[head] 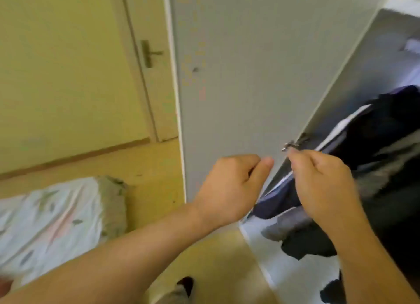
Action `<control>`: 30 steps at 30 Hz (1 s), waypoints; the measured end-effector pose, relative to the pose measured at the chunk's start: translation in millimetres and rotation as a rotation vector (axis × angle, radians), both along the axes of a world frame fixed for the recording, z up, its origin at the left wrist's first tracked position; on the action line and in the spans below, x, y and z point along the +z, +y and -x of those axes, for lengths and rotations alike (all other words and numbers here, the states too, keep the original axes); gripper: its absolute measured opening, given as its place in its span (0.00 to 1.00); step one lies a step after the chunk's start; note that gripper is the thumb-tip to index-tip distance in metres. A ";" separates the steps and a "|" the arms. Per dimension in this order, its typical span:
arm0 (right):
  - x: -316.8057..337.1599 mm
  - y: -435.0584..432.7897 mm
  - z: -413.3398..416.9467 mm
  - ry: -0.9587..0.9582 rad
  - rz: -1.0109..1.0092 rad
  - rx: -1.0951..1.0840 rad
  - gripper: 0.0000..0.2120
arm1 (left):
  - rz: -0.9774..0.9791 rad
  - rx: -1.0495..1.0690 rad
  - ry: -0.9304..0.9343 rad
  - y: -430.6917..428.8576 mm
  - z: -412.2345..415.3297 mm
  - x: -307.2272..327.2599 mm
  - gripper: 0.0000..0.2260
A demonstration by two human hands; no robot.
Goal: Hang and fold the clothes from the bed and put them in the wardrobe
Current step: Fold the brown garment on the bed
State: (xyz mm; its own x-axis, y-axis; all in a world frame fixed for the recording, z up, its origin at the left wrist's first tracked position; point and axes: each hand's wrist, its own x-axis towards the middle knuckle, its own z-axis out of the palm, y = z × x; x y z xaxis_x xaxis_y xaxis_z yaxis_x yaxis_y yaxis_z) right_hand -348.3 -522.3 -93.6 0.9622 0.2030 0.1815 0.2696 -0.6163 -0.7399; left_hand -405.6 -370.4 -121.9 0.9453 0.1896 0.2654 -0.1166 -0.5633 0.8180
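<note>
Fingers (295, 155) of the right hand (322, 185) pinch a small silver metal piece (288, 145) at the edge of the grey wardrobe door (238, 76), just in front of a dark navy white-striped garment (375, 126) inside the wardrobe. Left hand (229, 185) curls thumb to forefinger; I cannot tell whether it grips anything. Floral-sheeted bed (56, 224) lies beyond it.

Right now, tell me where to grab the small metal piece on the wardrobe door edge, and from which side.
Pinch the small metal piece by its end that juts out, coming from below and in front, as the right hand does now. It sticks out at the edge of the grey door and looks too small for a full grip, and dark clothes crowd its right side.
</note>
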 end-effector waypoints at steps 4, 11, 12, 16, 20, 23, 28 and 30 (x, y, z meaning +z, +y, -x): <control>-77.2 75.7 55.0 0.163 0.183 0.395 0.21 | 0.071 0.444 0.214 51.8 128.5 -65.0 0.24; -173.7 173.3 208.0 0.319 0.432 0.883 0.21 | 0.276 0.954 0.594 66.7 349.9 -149.7 0.25; -184.0 187.9 231.7 0.331 0.480 0.945 0.21 | 0.314 1.015 0.617 68.7 376.7 -162.5 0.25; -228.8 245.6 326.2 0.392 0.668 1.176 0.21 | 0.435 1.184 0.720 82.2 473.2 -222.4 0.22; -283.4 308.2 411.2 0.437 0.788 1.331 0.21 | 0.521 1.254 0.828 108.7 543.7 -290.5 0.21; -323.1 354.7 462.7 0.453 0.861 1.388 0.21 | 0.529 1.315 0.901 155.2 582.9 -344.4 0.19; -381.4 414.2 515.2 0.484 0.893 1.393 0.20 | 0.448 1.417 1.040 261.7 632.1 -428.9 0.16; -400.2 428.2 524.5 0.483 0.904 1.383 0.20 | 0.413 1.437 1.063 301.2 645.1 -456.6 0.19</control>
